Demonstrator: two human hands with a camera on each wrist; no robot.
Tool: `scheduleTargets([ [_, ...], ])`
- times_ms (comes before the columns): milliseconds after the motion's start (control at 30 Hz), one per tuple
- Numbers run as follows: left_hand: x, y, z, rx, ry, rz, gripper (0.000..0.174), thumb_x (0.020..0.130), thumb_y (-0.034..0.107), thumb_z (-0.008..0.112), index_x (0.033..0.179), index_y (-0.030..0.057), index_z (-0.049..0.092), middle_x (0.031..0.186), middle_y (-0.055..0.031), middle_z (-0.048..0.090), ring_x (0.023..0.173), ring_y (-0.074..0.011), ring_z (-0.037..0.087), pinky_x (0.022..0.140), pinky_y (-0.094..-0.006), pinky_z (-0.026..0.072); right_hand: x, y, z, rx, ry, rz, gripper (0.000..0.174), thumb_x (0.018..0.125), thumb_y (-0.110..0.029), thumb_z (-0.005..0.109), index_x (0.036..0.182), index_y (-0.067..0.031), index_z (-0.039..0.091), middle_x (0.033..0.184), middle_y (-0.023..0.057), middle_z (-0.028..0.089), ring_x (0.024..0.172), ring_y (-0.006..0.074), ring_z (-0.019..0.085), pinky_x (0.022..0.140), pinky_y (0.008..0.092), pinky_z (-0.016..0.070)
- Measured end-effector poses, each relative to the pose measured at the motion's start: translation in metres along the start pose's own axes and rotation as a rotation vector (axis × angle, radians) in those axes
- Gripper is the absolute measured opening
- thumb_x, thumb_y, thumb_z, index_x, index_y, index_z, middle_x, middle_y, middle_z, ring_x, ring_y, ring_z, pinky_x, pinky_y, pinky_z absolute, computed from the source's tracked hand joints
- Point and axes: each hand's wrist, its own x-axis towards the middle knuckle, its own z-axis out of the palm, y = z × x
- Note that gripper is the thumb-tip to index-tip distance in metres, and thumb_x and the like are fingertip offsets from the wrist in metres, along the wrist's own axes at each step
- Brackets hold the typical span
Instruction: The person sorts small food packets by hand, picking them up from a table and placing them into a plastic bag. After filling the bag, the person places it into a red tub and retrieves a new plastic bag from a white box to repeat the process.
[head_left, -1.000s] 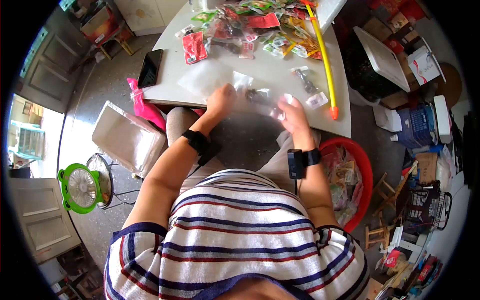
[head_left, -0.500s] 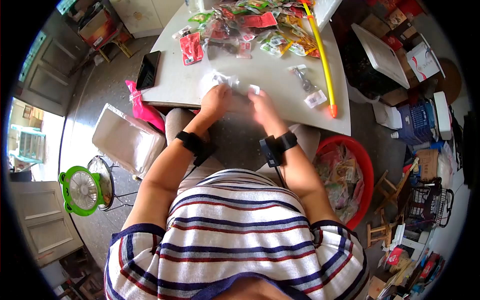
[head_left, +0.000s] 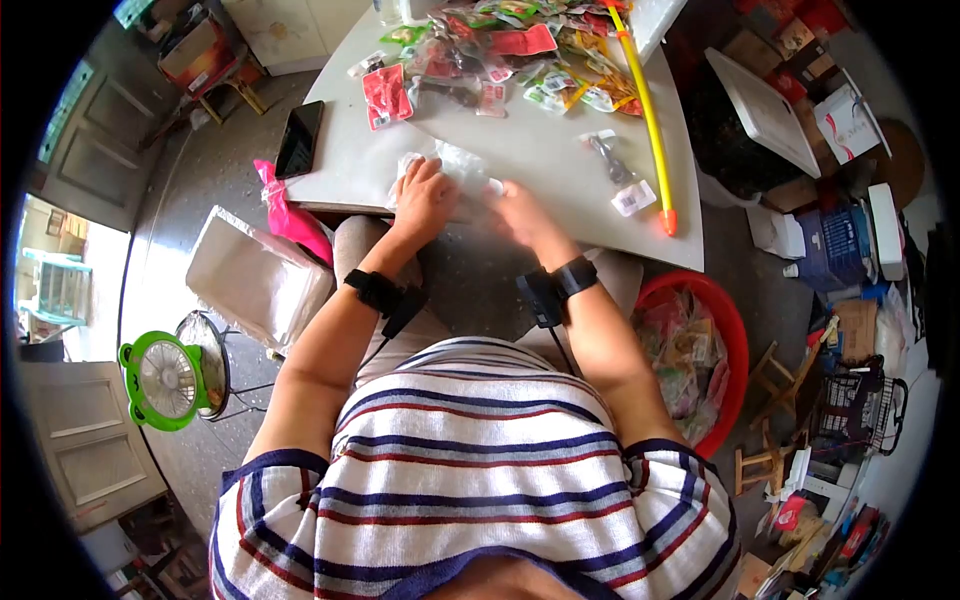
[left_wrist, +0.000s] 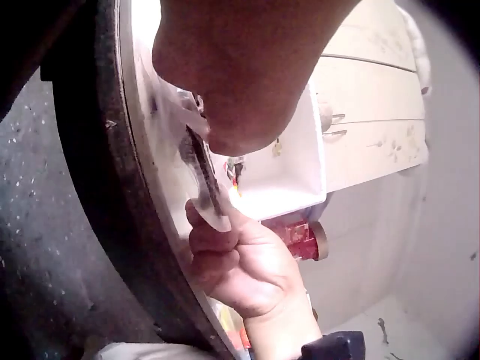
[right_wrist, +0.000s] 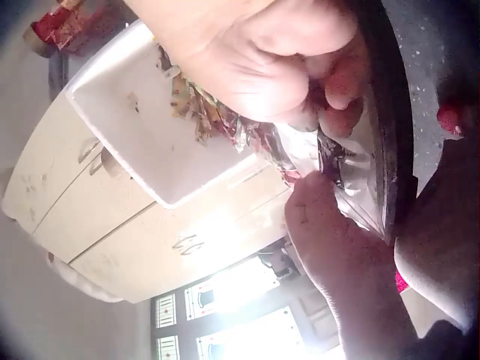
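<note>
Over the near edge of the table, both hands hold a clear plastic packet [left_wrist: 202, 169] with dark contents. My left hand [head_left: 425, 198] grips its left part, with crumpled clear plastic [head_left: 462, 160] bunched around and beyond the fingers. A little to the right, my right hand [head_left: 528, 215] pinches the other end between thumb and fingers, slightly blurred in the head view. The right wrist view shows the packet's shiny film between the two hands. A similar dark packet with a white label [head_left: 612, 165] lies on the table to the right.
A pile of colourful food packets [head_left: 500, 45] covers the far table, with a red packet [head_left: 387, 97] nearer. A yellow stick [head_left: 645, 120] lies along the right side, a phone [head_left: 299, 140] at left. A red tub [head_left: 738, 350] of packets stands on the floor beside the right leg.
My right hand has moved left, close to my left hand, bringing the packet with it. The clear plastic has bunched up at my left hand, whose fingers have shifted over it.
</note>
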Motion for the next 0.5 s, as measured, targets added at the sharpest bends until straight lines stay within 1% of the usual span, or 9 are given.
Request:
scheduleTargets([
  [33,-0.001,0.004,-0.003,0.003,-0.029,-0.002,0.011,0.069,0.019,0.053,0.077,0.0126,0.055,0.103,-0.0065,0.046,0.108,-0.0324,0.033,0.084,-0.0423,0.0274,0.008,0.007,-0.003,0.018,0.02,-0.012,0.017,0.082,-0.019,0.046,0.089,-0.0052,0.05,0.068,0.0004,0.05,0.05,0.0087,0.048,0.042,0.0204,0.0391],
  [133,-0.004,0.005,0.001,0.007,-0.025,-0.021,0.011,0.07,0.02,0.052,0.078,0.013,0.055,0.104,-0.0055,0.046,0.109,-0.0322,0.032,0.085,-0.0441,0.0256,0.018,0.014,0.001,0.139,0.15,-0.096,0.015,0.081,-0.017,0.046,0.088,-0.005,0.05,0.068,0.0013,0.051,0.05,0.0095,0.048,0.044,0.0209,0.0412],
  [233,-0.003,0.009,0.001,0.05,-0.064,-0.014,0.012,0.07,0.02,0.052,0.079,0.0136,0.055,0.102,-0.0049,0.046,0.108,-0.0324,0.033,0.085,-0.0441,0.0266,0.025,0.013,0.001,0.301,0.083,-0.079,0.014,0.08,-0.014,0.047,0.09,-0.0035,0.048,0.072,0.0038,0.051,0.056,0.0117,0.051,0.047,0.0222,0.0435],
  [333,-0.001,0.004,0.006,-0.037,-0.09,0.007,0.012,0.07,0.02,0.051,0.079,0.0128,0.055,0.102,-0.0046,0.047,0.107,-0.0325,0.034,0.085,-0.0438,0.0279,0.025,0.01,0.004,0.347,0.213,-0.088,0.013,0.078,-0.008,0.046,0.089,-0.0014,0.047,0.077,0.0081,0.051,0.064,0.0162,0.053,0.051,0.0258,0.0466],
  [433,0.0,0.002,0.01,-0.034,-0.031,0.046,0.011,0.068,0.013,0.055,0.077,0.0068,0.054,0.101,-0.0119,0.048,0.101,-0.0316,0.039,0.084,-0.0389,0.0331,0.017,0.0,0.02,0.544,0.264,-0.094,0.013,0.077,-0.003,0.043,0.089,0.0009,0.044,0.081,0.0113,0.051,0.07,0.0197,0.054,0.054,0.0304,0.0483],
  [500,0.001,0.003,0.007,-0.026,-0.061,0.038,0.014,0.07,0.019,0.053,0.079,0.0088,0.054,0.103,-0.0084,0.047,0.103,-0.0319,0.037,0.085,-0.0412,0.0302,0.015,0.002,0.026,0.492,0.264,-0.072,0.014,0.076,-0.001,0.042,0.09,0.0016,0.043,0.08,0.0124,0.05,0.069,0.0206,0.054,0.055,0.0321,0.0489],
])
